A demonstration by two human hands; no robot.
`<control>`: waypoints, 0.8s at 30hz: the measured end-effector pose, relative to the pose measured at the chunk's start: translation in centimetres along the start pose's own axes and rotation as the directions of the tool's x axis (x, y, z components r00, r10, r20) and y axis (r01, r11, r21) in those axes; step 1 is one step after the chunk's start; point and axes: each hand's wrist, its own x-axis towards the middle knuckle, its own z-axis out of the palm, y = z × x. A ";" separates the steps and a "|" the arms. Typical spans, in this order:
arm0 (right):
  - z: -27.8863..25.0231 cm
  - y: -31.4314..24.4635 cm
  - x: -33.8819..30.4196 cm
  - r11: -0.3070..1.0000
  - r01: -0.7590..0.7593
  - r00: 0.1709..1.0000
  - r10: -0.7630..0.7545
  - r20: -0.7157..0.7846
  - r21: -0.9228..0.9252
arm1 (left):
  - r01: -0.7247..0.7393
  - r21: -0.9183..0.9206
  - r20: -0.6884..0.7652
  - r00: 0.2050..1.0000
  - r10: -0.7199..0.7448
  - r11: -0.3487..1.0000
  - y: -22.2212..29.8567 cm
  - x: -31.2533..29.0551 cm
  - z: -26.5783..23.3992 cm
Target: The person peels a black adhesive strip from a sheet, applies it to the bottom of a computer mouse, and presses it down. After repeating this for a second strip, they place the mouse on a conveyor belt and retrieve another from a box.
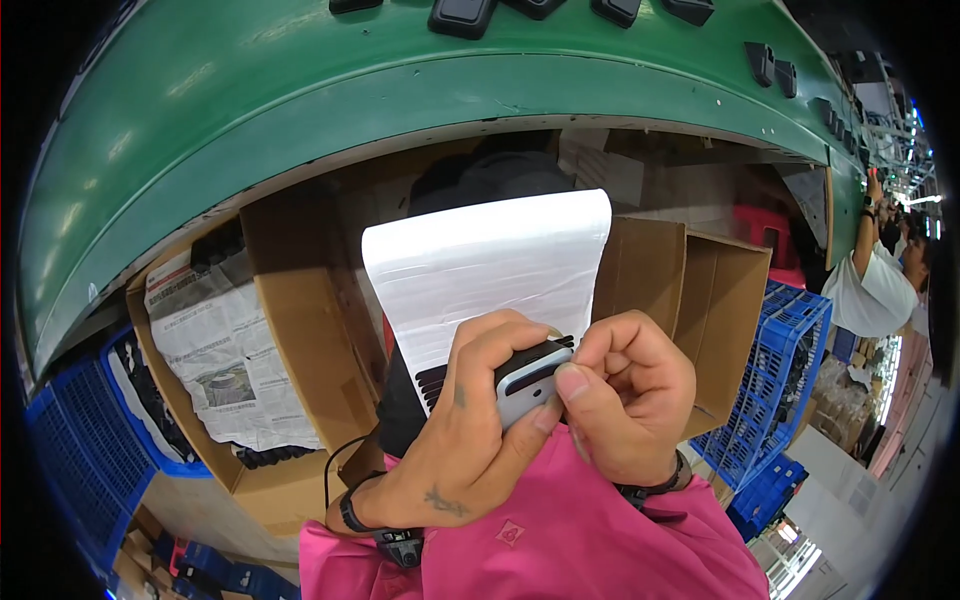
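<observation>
My left hand (470, 430) is wrapped round a small casing (523, 392) with a light grey face, a rounded edge and a black side. Along that face runs a narrow black strip (535, 370). My right hand (635, 395) pinches thumb against forefinger at the strip's right end, touching the casing; the fingertips hide that end. Behind my hands, a white sheet (490, 260) hangs over my lap, curled at its far edge. Several black rounded strips (430, 385) lie in a row on its near left part, partly covered by my left hand.
A green work surface (300, 110) curves across the far side, bearing several black casings (463, 15). Open cardboard boxes stand left (300, 330) and right (715, 310); newspaper (225, 360) lies in the left one. Blue crates (765, 370) flank them. Another person (870, 290) is at far right.
</observation>
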 end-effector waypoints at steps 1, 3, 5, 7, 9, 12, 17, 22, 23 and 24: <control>0.0 0.1 0.0 1.000 0.012 1.000 -0.012 -0.003 0.002 | 0.000 0.000 0.000 1.000 0.000 1.000 0.0 0.0 0.0; 0.0 0.3 0.0 1.000 0.018 1.000 -0.018 -0.006 -0.013 | -0.003 0.020 -0.008 1.000 0.003 1.000 0.0 0.0 0.0; 0.1 0.4 0.1 0.999 0.025 1.000 -0.025 -0.010 -0.028 | -0.002 0.053 -0.012 1.000 0.002 0.999 0.1 0.0 0.0; 0.1 0.5 0.0 0.999 0.040 0.999 -0.040 -0.001 -0.015 | -0.002 0.085 -0.014 1.000 0.003 0.996 0.1 -0.1 0.1; 0.4 0.7 0.1 0.999 0.034 0.999 -0.034 -0.027 -0.003 | -0.030 0.083 -0.023 0.999 0.032 0.996 -0.1 -0.2 0.1; 0.4 1.4 1.0 0.998 0.006 0.996 -0.001 -0.084 0.055 | 0.128 -0.067 -0.028 0.991 -0.130 0.989 -0.7 -0.4 -0.3; -1.5 2.3 0.2 0.997 -0.074 0.995 0.073 -0.061 -0.009 | 0.250 -0.444 -0.046 0.953 -0.300 0.860 -0.2 -0.8 0.4; -2.0 2.6 0.6 0.891 0.139 0.962 -0.018 0.273 -0.432 | 0.170 -0.561 -0.102 0.957 -0.272 0.810 -0.8 -0.5 0.7; -2.1 2.9 0.7 0.892 0.140 0.961 -0.018 0.275 -0.431 | 0.170 -0.560 -0.104 0.957 -0.272 0.811 -0.9 -0.5 0.7; -2.3 3.5 0.8 0.882 0.220 0.954 -0.105 0.281 -0.417 | 0.161 -0.550 -0.107 0.959 -0.261 0.819 -1.1 -0.6 0.8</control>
